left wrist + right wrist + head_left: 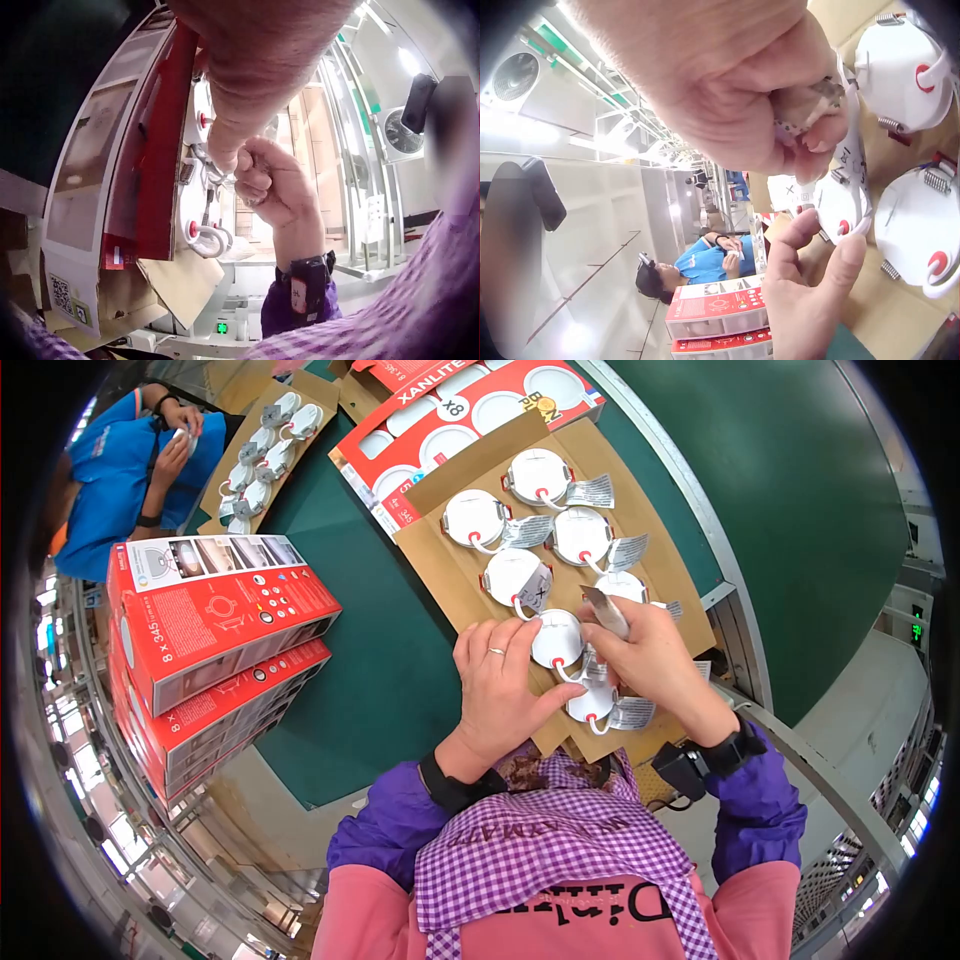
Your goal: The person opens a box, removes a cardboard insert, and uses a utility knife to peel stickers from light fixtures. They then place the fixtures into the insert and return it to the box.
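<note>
Head: downlight (pixel 556 639) at 3 o'clock, probably light, stiff, slick; I'd grab the rim (pixel 536 647), not the cable (pixel 561 671). Left hand (pixel 505 680) is loosely spread against it; right hand (pixel 645 653) pinches a pale strip (pixel 608 614). Left wrist: right fingers (pixel 255 180) curled. Right wrist: left fingers (pixel 787 244) apart.

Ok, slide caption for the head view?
Left hand at a round white lamp in an open carton, right hand gripping a slim object; red boxes stand stacked nearby.

A purple-checked apron (pixel 540 840) is worn over a pink top (pixel 365 910) with purple oversleeves (pixel 755 810). Black straps (pixel 447 784) are worn at both wrists, a ring (pixel 496 651) on the left hand (pixel 505 685).
</note>
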Motion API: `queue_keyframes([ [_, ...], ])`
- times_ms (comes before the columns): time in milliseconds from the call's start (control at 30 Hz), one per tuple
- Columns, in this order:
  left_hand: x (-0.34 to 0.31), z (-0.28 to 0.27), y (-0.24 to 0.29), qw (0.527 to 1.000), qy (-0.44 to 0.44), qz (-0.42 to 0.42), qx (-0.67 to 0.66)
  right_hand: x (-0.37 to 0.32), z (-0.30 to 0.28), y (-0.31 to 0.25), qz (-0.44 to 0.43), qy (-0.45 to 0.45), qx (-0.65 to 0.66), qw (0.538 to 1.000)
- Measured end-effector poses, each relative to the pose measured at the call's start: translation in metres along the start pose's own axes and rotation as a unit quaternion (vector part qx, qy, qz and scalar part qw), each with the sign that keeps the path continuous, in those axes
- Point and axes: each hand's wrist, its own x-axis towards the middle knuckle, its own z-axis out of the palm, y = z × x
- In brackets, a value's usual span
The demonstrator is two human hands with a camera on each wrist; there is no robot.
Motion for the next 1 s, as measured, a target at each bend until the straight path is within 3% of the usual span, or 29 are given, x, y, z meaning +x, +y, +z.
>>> queue_keyframes([
  [333, -0.007, 0.012, -0.003, 0.999, 0.040, -0.011, -0.011, 0.024, 0.026, 0.007, -0.002, 0.070, -0.025, 0.997],
  [467, -0.009, 0.014, -0.005, 0.999, 0.044, -0.015, -0.027, 0.027, 0.027, 0.004, 0.036, 0.071, -0.013, 0.997],
  [1000, -0.008, 0.013, -0.005, 0.999, 0.037, -0.008, -0.027, 0.029, 0.029, 0.014, 0.019, 0.078, 0.017, 0.997],
])
